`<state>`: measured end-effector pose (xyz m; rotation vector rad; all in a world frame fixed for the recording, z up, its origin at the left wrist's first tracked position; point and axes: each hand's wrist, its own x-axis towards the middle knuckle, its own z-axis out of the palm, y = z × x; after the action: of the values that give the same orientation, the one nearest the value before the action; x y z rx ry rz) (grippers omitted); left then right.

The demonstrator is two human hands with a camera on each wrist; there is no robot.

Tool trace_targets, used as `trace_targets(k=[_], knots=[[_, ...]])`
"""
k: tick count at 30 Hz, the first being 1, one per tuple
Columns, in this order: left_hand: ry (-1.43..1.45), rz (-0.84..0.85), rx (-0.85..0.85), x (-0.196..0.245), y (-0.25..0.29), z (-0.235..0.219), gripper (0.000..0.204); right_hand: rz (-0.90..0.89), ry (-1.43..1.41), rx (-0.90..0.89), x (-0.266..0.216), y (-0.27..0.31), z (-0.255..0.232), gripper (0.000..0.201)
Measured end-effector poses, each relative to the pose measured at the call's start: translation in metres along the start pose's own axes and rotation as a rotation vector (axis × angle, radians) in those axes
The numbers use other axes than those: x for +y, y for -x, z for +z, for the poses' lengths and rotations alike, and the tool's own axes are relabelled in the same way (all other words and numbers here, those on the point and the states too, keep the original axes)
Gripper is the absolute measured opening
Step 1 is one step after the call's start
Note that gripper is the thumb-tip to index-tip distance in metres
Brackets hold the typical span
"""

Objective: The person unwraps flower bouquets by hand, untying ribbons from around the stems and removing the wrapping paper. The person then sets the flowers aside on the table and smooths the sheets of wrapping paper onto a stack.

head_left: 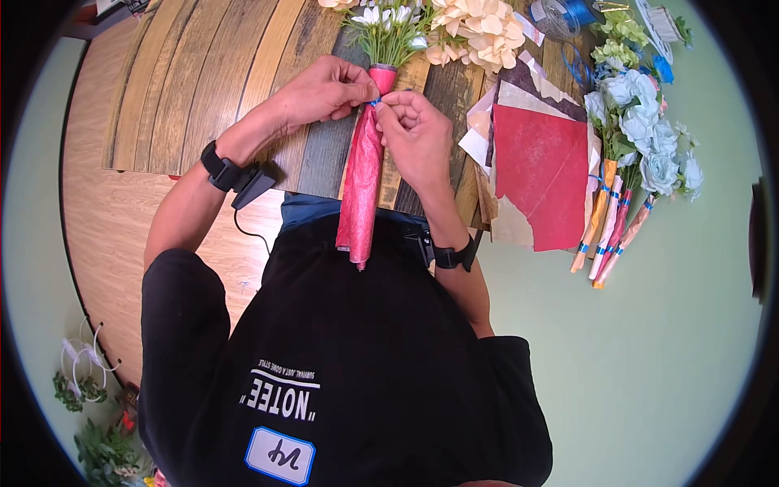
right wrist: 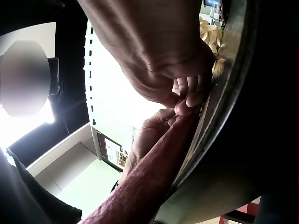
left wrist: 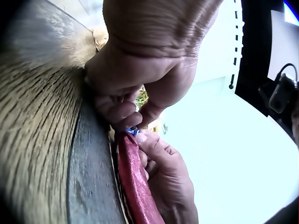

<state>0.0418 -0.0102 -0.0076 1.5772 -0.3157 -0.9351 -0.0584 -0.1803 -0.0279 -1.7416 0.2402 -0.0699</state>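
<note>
Left hand: the left hand (head_left: 331, 91) has its fingers curled in, thumb and index closed together at a narrow shiny blue tie (head_left: 375, 102), gripping it from the left side.
Right hand: the right hand (head_left: 415, 134) meets it from the opposite side, fingers bent, thumb and forefinger pinching at the same tie; the two sets of fingertips are nearly touching.
Tie: located at the upper part of the long crinkled pink-red paper wrap (head_left: 361, 183), between the two hands; its ends are largely hidden by the fingers.
Wrap: a slender tube, mostly below the fingers on the person's side, its lower end past the worktop edge, before the black T-shirt (head_left: 349, 325); a short section shows above the fingers.
Flower heads: small white daisy-like blooms with green stems (head_left: 385, 28) stand out of the wrap's top.
Worktop: brown and grey wooden planks (head_left: 203, 73).
Right of hands: stacked red and pale paper sheets (head_left: 540, 170); farther right, light-blue artificial flowers (head_left: 645, 122) with paper-wrapped stems (head_left: 607, 219).
Beyond the hands: large peach artificial blossoms (head_left: 479, 28), beside the white blooms.
</note>
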Motion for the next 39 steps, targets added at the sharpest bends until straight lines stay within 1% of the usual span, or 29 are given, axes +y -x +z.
trace_targets(k=[2,4,6,7,12,16,18,25,27,28,30,31,33,37,39], knots=[[-0.011,-0.005,-0.005,-0.001,0.0,0.001,0.018,-0.012,0.011,-0.001,0.0,0.001,0.001,0.013],[0.044,-0.008,0.04,-0.001,0.001,0.003,0.017,-0.026,0.022,-0.002,0.0,0.003,0.002,0.013],[0.055,-0.01,0.039,-0.001,0.001,0.003,0.017,-0.073,0.009,0.063,-0.001,0.004,0.004,0.01],[0.067,-0.013,0.035,-0.001,0.001,0.003,0.017,-0.074,0.009,0.063,-0.002,0.004,0.005,0.01],[0.062,-0.008,0.038,-0.001,0.001,0.003,0.017,-0.093,0.007,0.102,0.003,0.003,0.007,0.011],[0.033,0.011,0.025,0.0,0.003,0.003,0.014,-0.102,0.014,0.1,0.004,0.003,0.008,0.01],[0.016,0.009,0.03,0.003,0.005,0.004,0.014,-0.125,0.052,0.138,0.002,0.002,0.01,0.009],[-0.022,0.026,0.012,0.001,0.005,0.003,0.015,-0.179,0.071,0.117,0.007,-0.001,0.009,0.007],[-0.04,0.047,0.012,-0.002,0.005,0.004,0.018,-0.109,0.004,0.094,0.004,-0.001,0.008,0.006],[-0.059,0.068,0.01,-0.003,0.005,0.004,0.021,-0.108,0.005,0.094,0.003,-0.002,0.007,0.006],[-0.067,0.072,0.015,-0.005,0.005,0.004,0.021,-0.021,-0.099,0.051,0.002,-0.004,0.004,0.005],[-0.077,0.076,0.02,-0.006,0.005,0.005,0.02,-0.019,-0.097,0.052,0.001,-0.005,0.001,0.005],[-0.087,0.093,0.013,-0.006,0.006,0.004,0.02,0.063,-0.059,-0.063,-0.002,-0.007,-0.005,0.005],[-0.13,0.152,0.034,-0.008,0.007,0.006,0.02,0.042,-0.083,-0.054,-0.004,-0.007,-0.007,0.006],[-0.127,0.153,0.027,-0.009,0.007,0.006,0.021,0.094,-0.159,-0.12,-0.009,-0.008,-0.011,0.007]])
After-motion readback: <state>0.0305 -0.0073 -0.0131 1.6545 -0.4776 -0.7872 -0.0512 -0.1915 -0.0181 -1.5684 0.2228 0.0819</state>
